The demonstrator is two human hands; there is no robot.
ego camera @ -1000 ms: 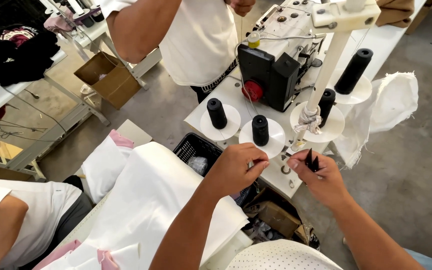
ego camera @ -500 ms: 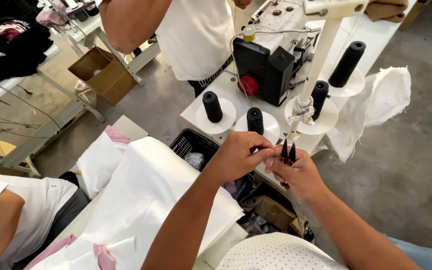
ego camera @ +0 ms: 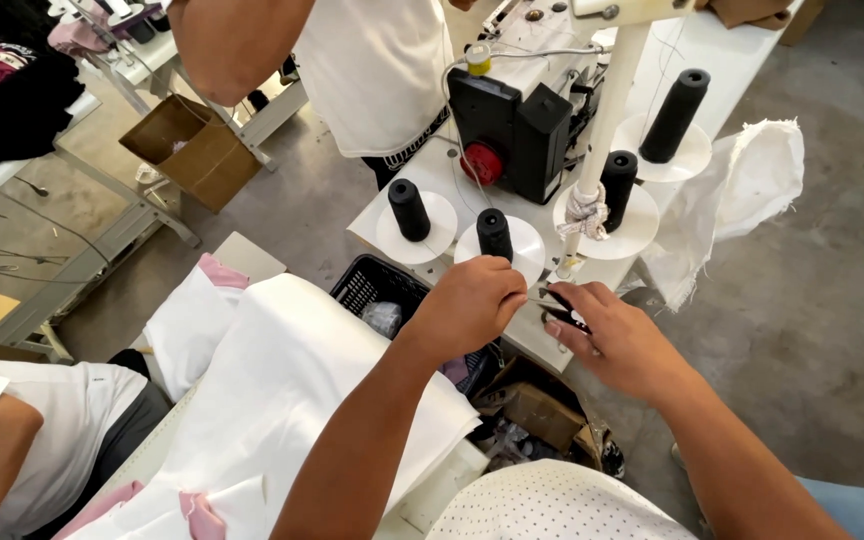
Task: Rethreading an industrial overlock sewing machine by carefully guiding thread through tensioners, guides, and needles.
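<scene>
While left hand (ego camera: 472, 305) pinches shut, black snips (ego camera: 564, 308) clamped in right hand (ego camera: 617, 340), fingertips adjacent.

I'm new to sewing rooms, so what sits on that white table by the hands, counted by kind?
Black thread spools: 4
White spool discs: 4
Black sewing machine: 1
White stand pole: 1
Total: 10

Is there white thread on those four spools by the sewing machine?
No, all four spools standing on the white discs beside the sewing machine are wound with black thread.
</scene>
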